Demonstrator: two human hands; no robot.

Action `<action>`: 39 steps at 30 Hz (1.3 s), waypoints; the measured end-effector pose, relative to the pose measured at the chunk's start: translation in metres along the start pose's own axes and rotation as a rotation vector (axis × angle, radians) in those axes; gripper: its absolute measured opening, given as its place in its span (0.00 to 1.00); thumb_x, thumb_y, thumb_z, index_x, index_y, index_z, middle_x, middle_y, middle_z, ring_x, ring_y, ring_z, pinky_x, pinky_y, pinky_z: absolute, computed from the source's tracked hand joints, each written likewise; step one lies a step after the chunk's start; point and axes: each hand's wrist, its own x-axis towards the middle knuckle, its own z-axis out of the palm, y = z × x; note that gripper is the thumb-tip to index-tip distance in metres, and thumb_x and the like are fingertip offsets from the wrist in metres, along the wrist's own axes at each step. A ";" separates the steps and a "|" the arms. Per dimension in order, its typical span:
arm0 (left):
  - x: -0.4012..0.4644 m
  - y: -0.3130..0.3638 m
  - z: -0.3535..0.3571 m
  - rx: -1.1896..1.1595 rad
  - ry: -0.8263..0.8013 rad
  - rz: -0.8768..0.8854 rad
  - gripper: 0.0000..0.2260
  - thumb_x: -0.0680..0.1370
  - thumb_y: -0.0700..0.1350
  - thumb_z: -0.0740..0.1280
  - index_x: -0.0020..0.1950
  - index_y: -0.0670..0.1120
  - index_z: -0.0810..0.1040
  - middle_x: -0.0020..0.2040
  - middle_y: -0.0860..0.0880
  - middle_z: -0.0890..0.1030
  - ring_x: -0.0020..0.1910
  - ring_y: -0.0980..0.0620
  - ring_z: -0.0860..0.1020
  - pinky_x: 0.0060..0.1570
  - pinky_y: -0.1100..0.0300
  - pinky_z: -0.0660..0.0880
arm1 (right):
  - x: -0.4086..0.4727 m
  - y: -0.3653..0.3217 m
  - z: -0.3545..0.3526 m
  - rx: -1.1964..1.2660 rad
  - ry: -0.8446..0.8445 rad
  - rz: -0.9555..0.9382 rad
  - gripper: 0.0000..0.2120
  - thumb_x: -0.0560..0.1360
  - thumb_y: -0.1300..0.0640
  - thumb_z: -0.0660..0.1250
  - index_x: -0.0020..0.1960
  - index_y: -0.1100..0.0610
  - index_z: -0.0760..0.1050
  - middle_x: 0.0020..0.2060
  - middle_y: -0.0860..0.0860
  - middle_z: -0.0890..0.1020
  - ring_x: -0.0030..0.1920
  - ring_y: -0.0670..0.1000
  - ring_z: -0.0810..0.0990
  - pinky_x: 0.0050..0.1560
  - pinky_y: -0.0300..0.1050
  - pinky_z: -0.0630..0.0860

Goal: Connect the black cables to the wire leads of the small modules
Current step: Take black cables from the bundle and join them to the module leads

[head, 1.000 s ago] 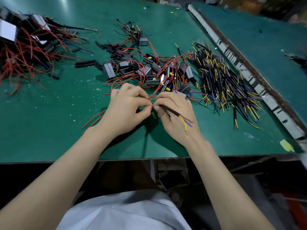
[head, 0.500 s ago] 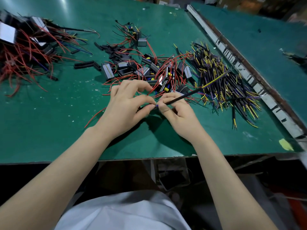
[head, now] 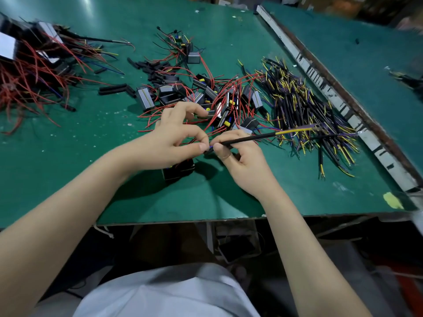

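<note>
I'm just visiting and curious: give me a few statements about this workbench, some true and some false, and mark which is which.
1. The right hand pinches a black cable. True.
2. The table is red. False: it is green.
3. The loose black cables pile lies right of the hands. True.
4. The left hand lies flat and idle on the table. False: its fingertips pinch a wire beside the right hand's.
5. The held cable's far end shows a yellow lead. True.

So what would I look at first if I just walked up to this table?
Probably the two hands in the middle: the right hand pinches a black cable that points right, its tip meeting the left hand. Behind them lies a tangle of small modules with red wires, and to the right a big heap of black cables with yellow ends.
</note>
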 end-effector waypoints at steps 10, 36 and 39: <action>0.014 -0.001 -0.012 -0.580 -0.316 -0.154 0.03 0.71 0.46 0.70 0.43 0.48 0.80 0.60 0.55 0.67 0.62 0.65 0.68 0.56 0.75 0.64 | -0.004 -0.004 -0.005 0.250 -0.183 0.195 0.06 0.80 0.56 0.61 0.47 0.49 0.76 0.44 0.45 0.78 0.46 0.42 0.77 0.53 0.36 0.70; 0.002 0.018 0.008 -0.068 0.072 -0.220 0.10 0.75 0.50 0.69 0.38 0.64 0.74 0.56 0.61 0.66 0.60 0.57 0.56 0.55 0.56 0.52 | -0.002 0.008 -0.001 0.121 -0.011 0.072 0.04 0.76 0.54 0.65 0.46 0.52 0.77 0.36 0.47 0.80 0.35 0.49 0.80 0.40 0.49 0.77; 0.002 0.018 0.008 -0.057 0.070 -0.216 0.11 0.75 0.51 0.69 0.37 0.65 0.73 0.56 0.61 0.67 0.60 0.58 0.56 0.54 0.56 0.52 | -0.002 0.009 -0.001 0.107 -0.009 0.067 0.03 0.76 0.55 0.65 0.46 0.53 0.78 0.35 0.44 0.79 0.35 0.47 0.79 0.39 0.47 0.77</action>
